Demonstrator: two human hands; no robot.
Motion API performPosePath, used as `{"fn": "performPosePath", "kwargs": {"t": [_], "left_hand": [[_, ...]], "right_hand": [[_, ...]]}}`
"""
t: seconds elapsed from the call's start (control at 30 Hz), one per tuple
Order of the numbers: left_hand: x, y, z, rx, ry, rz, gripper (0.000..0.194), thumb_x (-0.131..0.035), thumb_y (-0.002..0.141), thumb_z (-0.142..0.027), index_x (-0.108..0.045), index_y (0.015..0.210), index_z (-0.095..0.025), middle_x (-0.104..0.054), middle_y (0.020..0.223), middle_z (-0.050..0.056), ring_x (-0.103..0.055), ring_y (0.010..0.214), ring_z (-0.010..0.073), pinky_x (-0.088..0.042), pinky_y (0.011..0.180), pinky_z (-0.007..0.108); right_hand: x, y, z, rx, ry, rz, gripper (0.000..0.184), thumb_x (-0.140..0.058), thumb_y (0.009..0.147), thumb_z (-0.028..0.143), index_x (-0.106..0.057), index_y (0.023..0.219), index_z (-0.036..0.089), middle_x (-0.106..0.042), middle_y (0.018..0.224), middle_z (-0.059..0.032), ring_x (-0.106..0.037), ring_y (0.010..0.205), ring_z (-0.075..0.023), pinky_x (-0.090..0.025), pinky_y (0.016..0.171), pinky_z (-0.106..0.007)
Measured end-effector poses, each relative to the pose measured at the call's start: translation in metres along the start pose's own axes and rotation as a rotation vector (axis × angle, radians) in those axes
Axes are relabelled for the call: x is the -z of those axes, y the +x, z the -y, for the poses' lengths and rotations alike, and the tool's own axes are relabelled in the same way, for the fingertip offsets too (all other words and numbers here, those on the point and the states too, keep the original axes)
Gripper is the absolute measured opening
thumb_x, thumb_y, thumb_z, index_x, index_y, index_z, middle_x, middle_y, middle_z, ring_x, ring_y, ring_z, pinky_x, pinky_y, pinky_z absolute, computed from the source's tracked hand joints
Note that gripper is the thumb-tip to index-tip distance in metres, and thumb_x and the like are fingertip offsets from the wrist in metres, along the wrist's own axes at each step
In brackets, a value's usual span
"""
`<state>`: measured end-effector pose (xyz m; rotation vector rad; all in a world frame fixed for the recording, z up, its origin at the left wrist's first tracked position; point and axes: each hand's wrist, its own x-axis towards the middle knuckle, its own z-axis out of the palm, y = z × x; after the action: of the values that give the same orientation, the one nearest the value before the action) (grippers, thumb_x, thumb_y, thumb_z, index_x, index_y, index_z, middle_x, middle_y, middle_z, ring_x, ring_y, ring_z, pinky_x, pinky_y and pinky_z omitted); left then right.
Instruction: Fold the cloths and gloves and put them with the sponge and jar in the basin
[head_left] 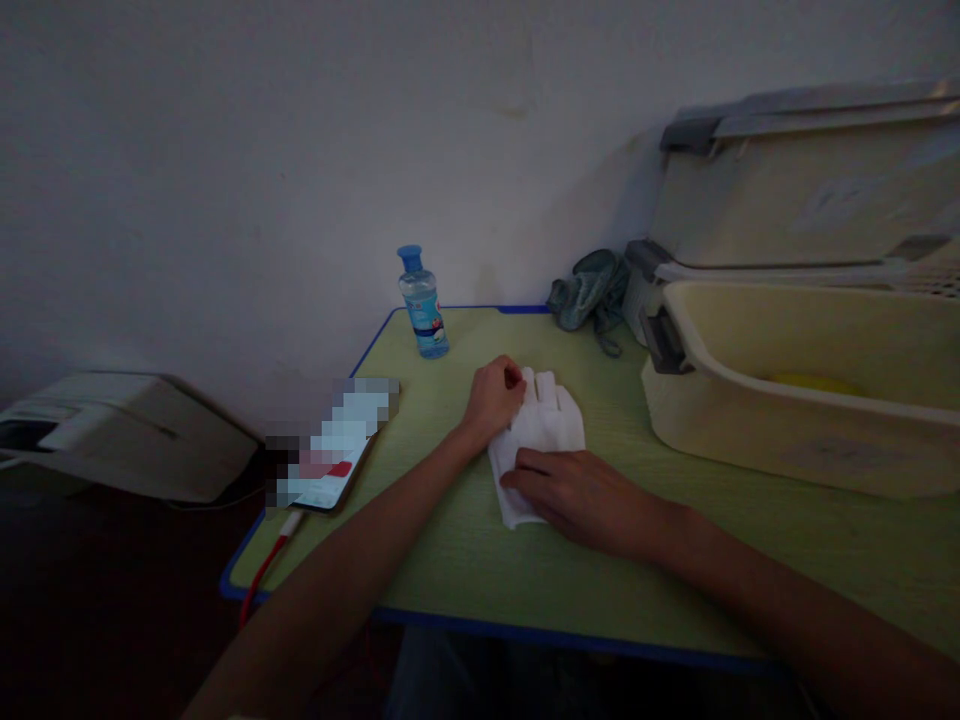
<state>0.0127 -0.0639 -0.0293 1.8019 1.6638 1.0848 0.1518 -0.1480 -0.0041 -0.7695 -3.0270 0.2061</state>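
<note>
Presently, both hands are at work on a white glove point(546, 425) that lies flat near the middle of the green worktop point(450, 560). The left hand point(493, 398) is curled into a closed grip at the glove's finger end, pinching the fabric near its far left corner. The right hand point(581, 495) lies palm down with fingers extended, pressing the cuff end flat against the surface; its grip is not closed around anything, it only bears on the cloth.

Progress, as judged from the present lay: the glove's fingers point away from the person and appear smoothed out, while the near part under the right hand looks creased or partly folded over. Flattening or folding seems begun but not finished; no completed fold can be confirmed.

Surface and room: the worktop is a light green board with a blue edge, set against a plain white wall. A small clear bottle with a blue cap point(422, 303) stands upright near the back edge, well apart from the glove. A phone point(334, 450) rests at the left edge with a red cable point(268, 565) plugged in and hanging off the side. A crumpled grey-green cloth point(590, 292) sits at the back, just beside a cream plastic crate point(810, 400) with a raised lid, which occupies the right side. A pale box-like object point(120, 430) lies lower down at left. Lighting is dim.
</note>
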Motion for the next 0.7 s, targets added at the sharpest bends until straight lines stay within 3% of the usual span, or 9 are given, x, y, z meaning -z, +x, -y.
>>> {"fn": "performPosePath", "kwargs": {"t": [0.17, 0.37, 0.7], "left_hand": [[-0.0017, -0.0004, 0.0056, -0.096, 0.059, 0.000, 0.015, -0.055, 0.069, -0.003, -0.050, 0.065, -0.017, -0.050, 0.059, -0.004, -0.046, 0.056, 0.0087, -0.039, 0.058, 0.022], [-0.0012, -0.0023, 0.0055, -0.104, 0.146, -0.044, 0.018, -0.052, 0.069, -0.002, -0.051, 0.077, -0.018, -0.051, 0.064, -0.004, -0.047, 0.059, 0.0102, -0.040, 0.061, 0.023], [-0.0005, -0.0030, 0.0089, -0.252, 0.273, 0.091, 0.018, -0.050, 0.081, -0.011, -0.067, 0.088, -0.011, -0.056, 0.086, 0.007, -0.056, 0.081, 0.0150, -0.045, 0.082, 0.028]], "right_hand": [[0.0028, -0.0002, 0.0019, -0.008, 0.008, 0.012, 0.027, -0.039, 0.088, 0.010, -0.056, 0.107, 0.017, -0.060, 0.097, -0.0071, -0.059, 0.078, -0.0154, -0.040, 0.064, -0.027], [0.0021, 0.0003, 0.0016, -0.005, 0.011, -0.008, 0.025, -0.041, 0.087, 0.010, -0.057, 0.104, 0.017, -0.061, 0.095, -0.0066, -0.059, 0.075, -0.0159, -0.040, 0.061, -0.027], [0.0031, 0.0012, 0.0022, -0.015, -0.012, 0.004, 0.023, -0.041, 0.086, 0.010, -0.057, 0.103, 0.017, -0.061, 0.095, -0.0065, -0.059, 0.073, -0.0151, -0.039, 0.060, -0.026]]}}
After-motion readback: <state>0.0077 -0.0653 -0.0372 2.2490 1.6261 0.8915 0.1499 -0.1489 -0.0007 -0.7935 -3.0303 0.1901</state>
